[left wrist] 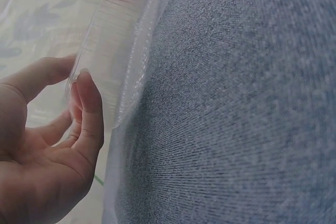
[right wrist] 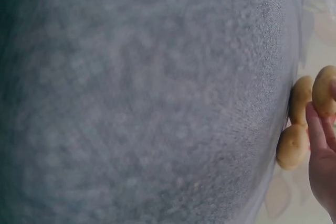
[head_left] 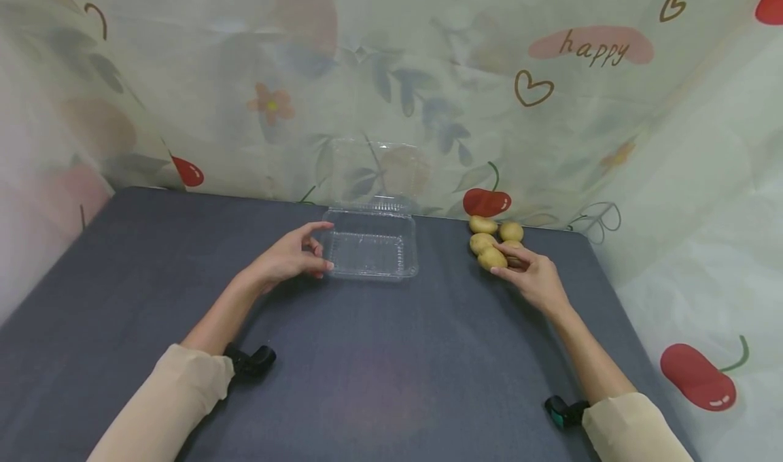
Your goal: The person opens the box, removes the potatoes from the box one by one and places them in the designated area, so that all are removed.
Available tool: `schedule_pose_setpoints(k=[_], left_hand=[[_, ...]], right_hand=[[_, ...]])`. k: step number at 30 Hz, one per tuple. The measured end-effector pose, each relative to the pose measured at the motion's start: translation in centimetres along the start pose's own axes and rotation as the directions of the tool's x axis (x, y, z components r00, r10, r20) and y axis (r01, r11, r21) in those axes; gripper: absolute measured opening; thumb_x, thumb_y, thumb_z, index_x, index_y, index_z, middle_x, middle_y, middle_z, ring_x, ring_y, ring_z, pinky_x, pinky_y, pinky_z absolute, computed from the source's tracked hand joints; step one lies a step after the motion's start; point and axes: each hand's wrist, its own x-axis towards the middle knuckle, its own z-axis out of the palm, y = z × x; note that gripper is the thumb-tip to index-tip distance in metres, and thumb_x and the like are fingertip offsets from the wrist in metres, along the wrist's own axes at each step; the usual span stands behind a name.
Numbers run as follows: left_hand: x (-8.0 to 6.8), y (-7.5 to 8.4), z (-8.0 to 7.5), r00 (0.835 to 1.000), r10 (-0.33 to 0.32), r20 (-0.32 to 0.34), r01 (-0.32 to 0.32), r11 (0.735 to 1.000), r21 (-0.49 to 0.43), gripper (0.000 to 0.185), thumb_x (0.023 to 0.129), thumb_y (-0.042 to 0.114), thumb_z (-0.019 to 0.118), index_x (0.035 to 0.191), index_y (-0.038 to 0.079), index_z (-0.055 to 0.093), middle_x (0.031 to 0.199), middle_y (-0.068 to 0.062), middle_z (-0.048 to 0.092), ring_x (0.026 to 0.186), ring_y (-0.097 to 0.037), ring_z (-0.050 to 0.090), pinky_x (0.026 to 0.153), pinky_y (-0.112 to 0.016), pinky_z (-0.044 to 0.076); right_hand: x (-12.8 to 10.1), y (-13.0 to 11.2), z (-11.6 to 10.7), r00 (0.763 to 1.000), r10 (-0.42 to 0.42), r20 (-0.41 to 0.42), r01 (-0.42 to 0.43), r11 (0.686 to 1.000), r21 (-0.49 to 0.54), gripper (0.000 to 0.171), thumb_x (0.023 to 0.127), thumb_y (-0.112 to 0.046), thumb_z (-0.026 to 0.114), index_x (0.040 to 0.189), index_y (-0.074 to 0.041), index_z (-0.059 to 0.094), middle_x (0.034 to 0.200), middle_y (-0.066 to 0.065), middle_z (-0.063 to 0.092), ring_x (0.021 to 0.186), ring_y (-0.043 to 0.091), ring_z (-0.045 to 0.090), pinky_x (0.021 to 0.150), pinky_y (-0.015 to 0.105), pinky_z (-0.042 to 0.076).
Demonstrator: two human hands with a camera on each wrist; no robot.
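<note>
A clear plastic box (head_left: 370, 273) with a hinged lid (head_left: 379, 170) raised behind it stands at the table's far side. At its left edge, my left hand (head_left: 287, 258) holds the rim with thumb and fingertips; the left wrist view shows the fingers bent at the box's wall (left wrist: 105, 61). Farther right, my right hand (head_left: 538, 282) pinches a potato (head_left: 492, 259) between thumb and fingers. In the right wrist view, this held potato (right wrist: 324, 90) appears beside two others. More potatoes (head_left: 483, 225) lie close around the hand, one partly hidden by its fingers.
A dark grey cloth covers the table (head_left: 367, 367). Behind it and at the sides hangs a pale printed curtain (head_left: 391, 61) that meets the table's far edge. The raised lid leans near this curtain. Black wrist cameras (head_left: 251, 361) sit on both forearms.
</note>
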Motion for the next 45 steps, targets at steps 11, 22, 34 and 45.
schedule_pose_setpoints(k=[11,22,34,45], left_hand=[[0.01,0.05,0.10,1.000,0.004,0.004,-0.004,1.000,0.000,0.083,0.087,0.000,0.074,0.155,0.011,0.028,0.091,-0.011,0.048,0.078,-0.026,0.061,0.078,-0.042,0.058],[-0.09,0.32,-0.03,1.000,-0.008,0.002,0.008,1.000,0.002,0.082,0.088,-0.001,0.073,0.155,0.010,0.027,0.091,-0.011,0.049,0.079,-0.025,0.061,0.079,-0.043,0.058],[-0.02,0.14,-0.22,1.000,-0.009,0.003,0.009,1.000,-0.020,0.082,0.088,-0.001,0.073,0.155,0.010,0.027,0.091,-0.011,0.049,0.078,-0.025,0.062,0.080,-0.044,0.058],[-0.07,-0.43,-0.40,1.000,-0.012,0.013,0.013,0.999,-0.042,0.084,0.087,0.004,0.076,0.156,0.013,0.029,0.097,-0.013,0.050,0.084,-0.027,0.064,0.081,-0.042,0.058]], right_hand=[[-0.35,0.18,-0.41,0.997,0.053,-0.047,-0.060,0.983,-0.176,0.049,0.085,-0.033,0.080,0.129,-0.015,0.069,0.118,0.011,0.070,0.096,0.026,0.070,0.064,0.019,0.051],[-0.18,0.44,-0.63,0.996,0.083,-0.033,-0.088,0.975,-0.203,0.051,0.085,-0.036,0.080,0.127,-0.010,0.069,0.113,0.015,0.071,0.095,0.028,0.072,0.065,0.022,0.053],[-0.07,0.56,-0.81,0.995,0.066,-0.072,-0.083,0.962,-0.260,0.045,0.084,-0.034,0.081,0.123,-0.013,0.072,0.110,0.012,0.073,0.091,0.028,0.072,0.061,0.024,0.052],[-0.33,0.48,-0.89,0.994,0.085,-0.073,-0.102,0.958,-0.269,0.046,0.086,-0.036,0.079,0.125,-0.013,0.071,0.113,0.010,0.072,0.095,0.028,0.071,0.063,0.023,0.052]])
